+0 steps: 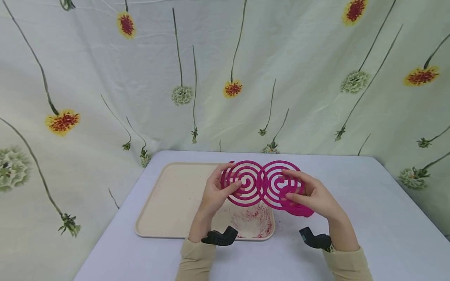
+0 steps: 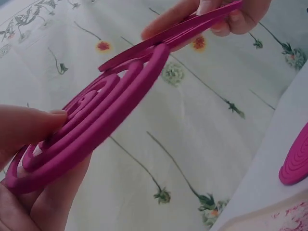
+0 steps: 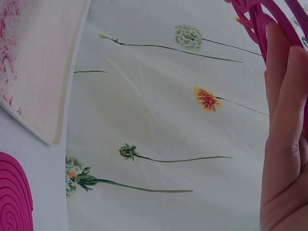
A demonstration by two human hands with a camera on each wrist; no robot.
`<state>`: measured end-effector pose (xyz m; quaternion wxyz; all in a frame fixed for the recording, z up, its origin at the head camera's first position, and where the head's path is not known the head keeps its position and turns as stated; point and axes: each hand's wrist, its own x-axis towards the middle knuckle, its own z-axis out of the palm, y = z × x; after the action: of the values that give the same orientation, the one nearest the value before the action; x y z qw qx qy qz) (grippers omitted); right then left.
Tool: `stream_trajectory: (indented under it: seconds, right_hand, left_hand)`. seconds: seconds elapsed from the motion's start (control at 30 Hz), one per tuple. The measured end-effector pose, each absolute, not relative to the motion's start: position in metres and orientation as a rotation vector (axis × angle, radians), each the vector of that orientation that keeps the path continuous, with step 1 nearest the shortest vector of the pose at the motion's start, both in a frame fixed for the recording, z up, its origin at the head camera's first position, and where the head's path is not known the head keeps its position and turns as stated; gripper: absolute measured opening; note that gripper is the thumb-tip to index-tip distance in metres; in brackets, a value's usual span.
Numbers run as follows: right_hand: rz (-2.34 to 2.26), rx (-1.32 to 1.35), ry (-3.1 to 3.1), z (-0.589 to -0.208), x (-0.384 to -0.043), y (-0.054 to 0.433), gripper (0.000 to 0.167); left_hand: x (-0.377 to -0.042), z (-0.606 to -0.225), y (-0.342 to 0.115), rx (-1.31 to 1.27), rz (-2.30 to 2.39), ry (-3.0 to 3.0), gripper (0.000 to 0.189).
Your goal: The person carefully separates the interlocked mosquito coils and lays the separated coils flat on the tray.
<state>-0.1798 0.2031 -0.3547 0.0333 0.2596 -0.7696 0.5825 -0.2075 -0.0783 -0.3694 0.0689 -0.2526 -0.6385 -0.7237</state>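
Note:
Two magenta mosquito coils are held up side by side over the tray's right edge, their rims overlapping in the head view. My left hand (image 1: 217, 193) pinches the left coil (image 1: 247, 182), thumb on its near face and fingers behind. With thumb and fingers my right hand (image 1: 320, 196) grips the right coil (image 1: 279, 162). In the left wrist view, the left coil (image 2: 113, 118) shows open gaps between its rings, and its far rim meets or overlaps the other coil (image 2: 168, 36). Below the right hand, another tightly wound magenta coil (image 1: 299, 212) lies on the table, partly hidden.
A beige tray (image 1: 172, 207) lies on the white-covered table (image 1: 379, 218), with magenta dust and crumbs (image 1: 254, 218) in its right part. A flower-printed cloth (image 1: 299, 50) hangs behind the table. Each wrist wears a black camera mount (image 1: 221, 236).

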Motion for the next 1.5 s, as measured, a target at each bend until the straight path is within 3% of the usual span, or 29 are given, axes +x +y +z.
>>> stream_trajectory:
  seconds: [0.17,0.47,0.8,1.03,1.23,1.5]
  right_hand:
    - [1.821,0.637,-2.199,-0.355,-0.181,0.193,0.062]
    - [1.884,0.383,-1.796,-0.366,-0.184,0.153,0.062]
    - [1.768,0.789,-1.728,-0.377,-0.186,0.133,0.068]
    - [1.739,0.619,-1.781,-0.37,-0.184,0.145,0.068]
    - [1.774,0.567,-1.984,-0.362,-0.184,0.165,0.065]
    - [1.746,0.675,-2.076,-0.357,-0.181,0.192,0.033]
  left_hand:
    - [-0.207,-0.372,-0.065,-0.673,-2.195,-1.822,0.029]
    - [-0.203,-0.378,-0.035,-0.485,-2.235,-1.648,0.023]
    - [-0.198,-0.376,-0.029,-0.356,-2.348,-1.459,0.045]
    - [-0.204,-0.375,-0.034,-0.469,-2.192,-1.492,0.088]
    - [-0.207,-0.374,-0.043,-0.657,-2.118,-1.664,0.073]
    - [-0.206,-0.372,-0.055,-0.653,-2.124,-1.796,0.069]
